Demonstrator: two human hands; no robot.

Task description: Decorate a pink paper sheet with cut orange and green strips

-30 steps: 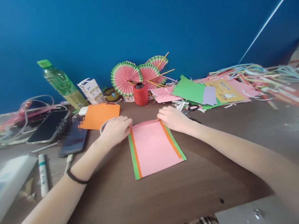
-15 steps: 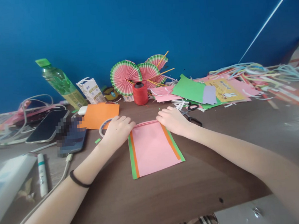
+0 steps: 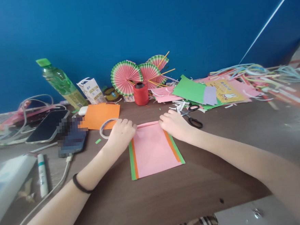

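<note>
A pink sheet of paper (image 3: 154,153) with orange and green strips down both sides lies on the desk in front of me. Its far edge is folded into narrow layers. My left hand (image 3: 123,131) grips the far left corner, fingers curled over the fold. At the far right corner my right hand (image 3: 172,124) is closed on the same folded edge. Both thumbs are hidden from view. A roll of tape (image 3: 103,129) lies just beyond my left hand, and black-handled scissors (image 3: 195,123) lie by my right.
Behind stand pleated paper fans (image 3: 126,76), a red thread spool (image 3: 141,94) and a green bottle (image 3: 60,81). Orange paper (image 3: 101,116), phones and a marker (image 3: 42,175) are on the left. Coloured papers (image 3: 189,89) and loose strips (image 3: 252,69) are heaped at the back right.
Both hands have shifted slightly towards me along the paper's sides, still on the folded edge. The other things stay where they were.
</note>
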